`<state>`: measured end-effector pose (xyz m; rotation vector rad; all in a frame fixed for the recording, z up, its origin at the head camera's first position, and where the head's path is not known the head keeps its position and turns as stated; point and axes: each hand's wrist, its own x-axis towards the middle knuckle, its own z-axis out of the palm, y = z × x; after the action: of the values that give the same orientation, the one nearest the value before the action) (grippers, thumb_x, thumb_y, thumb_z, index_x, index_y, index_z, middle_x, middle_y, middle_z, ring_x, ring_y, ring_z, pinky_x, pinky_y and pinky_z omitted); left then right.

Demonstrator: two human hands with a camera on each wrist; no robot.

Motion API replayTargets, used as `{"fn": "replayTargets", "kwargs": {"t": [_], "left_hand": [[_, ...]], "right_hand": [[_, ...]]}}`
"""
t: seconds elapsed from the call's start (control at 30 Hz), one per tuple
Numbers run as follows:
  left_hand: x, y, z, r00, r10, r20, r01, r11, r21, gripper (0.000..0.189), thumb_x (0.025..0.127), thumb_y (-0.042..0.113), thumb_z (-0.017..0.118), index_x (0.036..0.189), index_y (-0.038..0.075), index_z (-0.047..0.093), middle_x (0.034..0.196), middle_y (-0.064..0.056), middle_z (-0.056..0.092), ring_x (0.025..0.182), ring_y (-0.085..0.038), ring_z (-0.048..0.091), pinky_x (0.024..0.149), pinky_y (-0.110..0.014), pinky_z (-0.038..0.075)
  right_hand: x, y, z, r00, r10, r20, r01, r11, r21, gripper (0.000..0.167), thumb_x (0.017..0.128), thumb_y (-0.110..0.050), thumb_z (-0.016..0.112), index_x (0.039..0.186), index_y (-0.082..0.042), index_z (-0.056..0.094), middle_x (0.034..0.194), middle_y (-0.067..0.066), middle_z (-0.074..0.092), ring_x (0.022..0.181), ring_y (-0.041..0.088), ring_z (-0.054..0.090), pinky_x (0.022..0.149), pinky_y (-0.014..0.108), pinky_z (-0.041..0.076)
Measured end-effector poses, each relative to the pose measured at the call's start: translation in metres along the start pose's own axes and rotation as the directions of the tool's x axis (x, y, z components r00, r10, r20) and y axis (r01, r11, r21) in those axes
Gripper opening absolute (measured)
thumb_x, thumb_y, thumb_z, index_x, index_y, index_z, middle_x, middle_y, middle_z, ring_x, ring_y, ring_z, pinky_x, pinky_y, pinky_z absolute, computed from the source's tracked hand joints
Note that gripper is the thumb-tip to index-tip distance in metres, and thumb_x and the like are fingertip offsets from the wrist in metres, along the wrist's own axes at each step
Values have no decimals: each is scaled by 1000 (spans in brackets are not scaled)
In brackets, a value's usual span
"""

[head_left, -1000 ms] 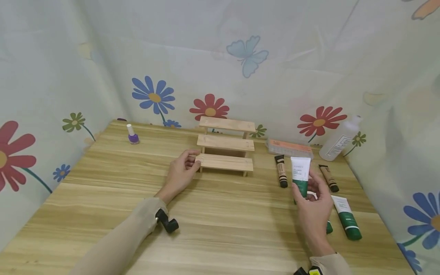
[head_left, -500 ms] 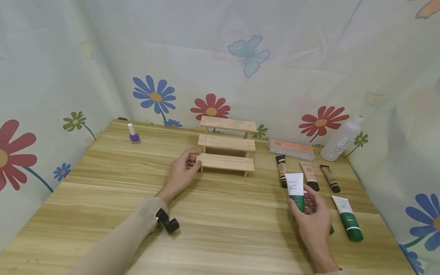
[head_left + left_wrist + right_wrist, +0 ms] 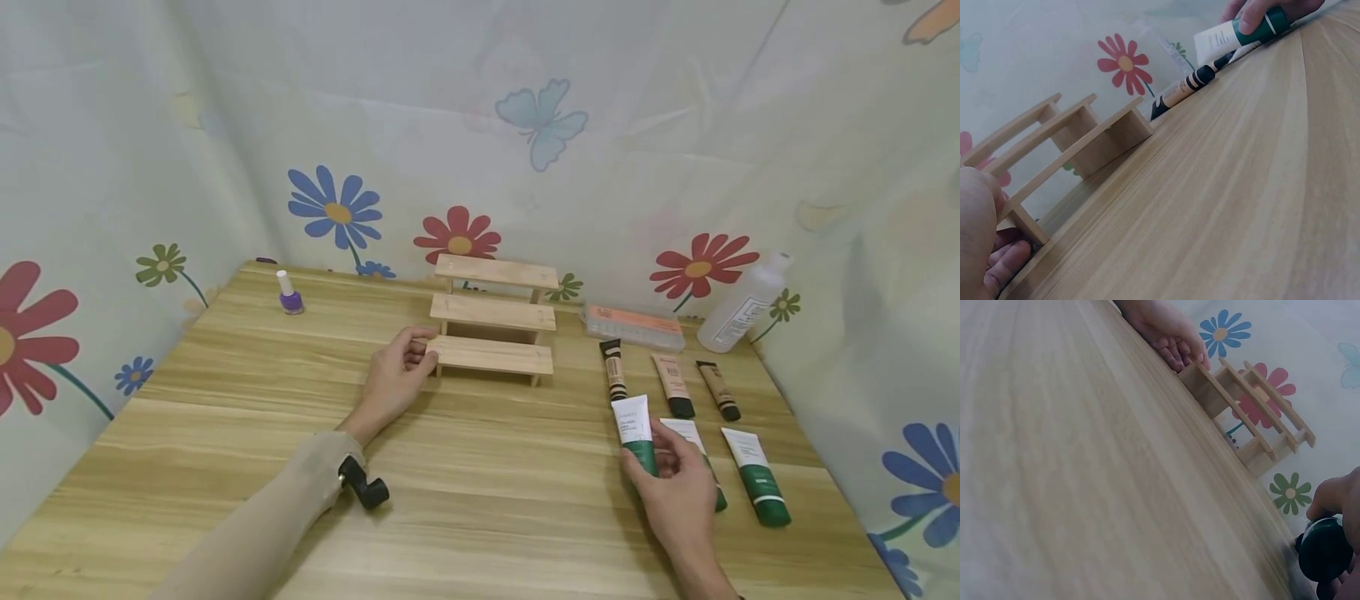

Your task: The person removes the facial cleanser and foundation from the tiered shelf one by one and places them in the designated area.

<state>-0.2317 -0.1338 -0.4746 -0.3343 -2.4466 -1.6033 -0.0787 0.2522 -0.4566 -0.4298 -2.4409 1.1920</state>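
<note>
My right hand (image 3: 681, 496) grips a white and green squeeze tube (image 3: 634, 429), thumb on one side and fingers on the other. In the left wrist view this tube (image 3: 1217, 41) tilts close over the table; the right wrist view shows its dark green cap end (image 3: 1325, 551). My left hand (image 3: 397, 371) pinches the left end of the lowest step of a three-tier wooden display stand (image 3: 491, 354). Two more white and green tubes lie at the right: one tube (image 3: 757, 479) in full view, the other tube (image 3: 684, 429) partly behind my right hand.
Beyond the held tube lie a black and tan tube (image 3: 613, 371), a pink BB cream tube (image 3: 675, 385) and a brown tube (image 3: 718, 390). A clear flat case (image 3: 633, 327) and a white bottle (image 3: 742, 308) stand near the back curtain. Purple nail polish (image 3: 291, 300) stands back left.
My right hand has moved the squeeze tube toward me and slightly left, lowering it, so the pink tube and a second green tube show. The left hand stays on the stand.
</note>
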Motion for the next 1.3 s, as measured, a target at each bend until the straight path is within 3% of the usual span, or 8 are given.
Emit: {"fn": "replayTargets", "kwargs": {"t": [0.27,0.67,1.03,1.3], "left_hand": [[0,-2,-1,1000,16,-3,-16,1000,-5,30,110,18,70,140,15,70,109,-9,78,95,-20,74,84,-25,60],[1,-1,-1,1000,14,-5,-14,1000,10,30,110,16,70,140,14,70,108,-9,78,94,-20,75,83,-26,60],[0,-1,-3,1000,15,-2,-15,1000,14,31,110,18,69,141,14,70,110,-9,78,96,-20,75,85,-27,61],[0,0,-3,1000,18,-5,-17,1000,11,31,110,17,69,141,14,70,110,-9,78,97,-20,75,86,-27,61]], "right_hand": [[2,2,2,999,-13,44,16,998,-58,58,89,-13,93,143,-4,73,120,14,69,97,21,66,72,8,45],[1,-1,3,998,-64,27,67,989,-130,59,88,-14,92,143,-5,73,120,13,69,98,26,69,76,16,43],[-1,-3,2,998,-58,-4,56,979,-196,58,89,-16,90,143,-5,73,124,14,67,94,26,58,78,35,40],[-1,-5,2,997,-70,-20,65,979,-192,56,89,-17,90,141,-6,74,125,15,64,93,27,52,77,39,36]]}}
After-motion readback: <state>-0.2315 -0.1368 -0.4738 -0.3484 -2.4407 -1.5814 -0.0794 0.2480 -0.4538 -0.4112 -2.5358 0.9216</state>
